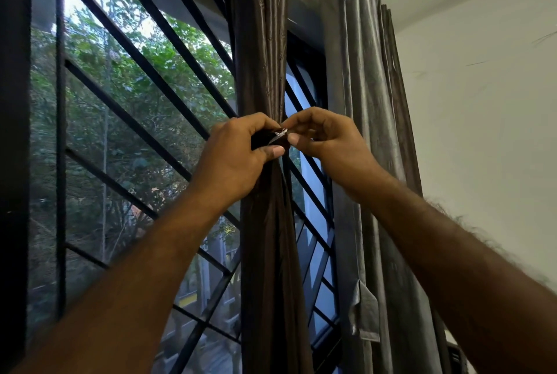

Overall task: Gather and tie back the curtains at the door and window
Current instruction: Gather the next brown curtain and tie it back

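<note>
While left hand point(238, 159) and right hand point(330, 135) pinch its tie point(262, 141), curtain point(260, 42) bunches.

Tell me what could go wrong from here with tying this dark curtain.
1. The left hand and right hand only pinch the tie at its ends. If either slips before it is fastened, the gathered dark curtain would likely spread open again.
2. The white thread loop at the join looks thin, so a hard pull might snap it.
3. The grey curtain beside it hangs untied and may get overlooked.
</note>
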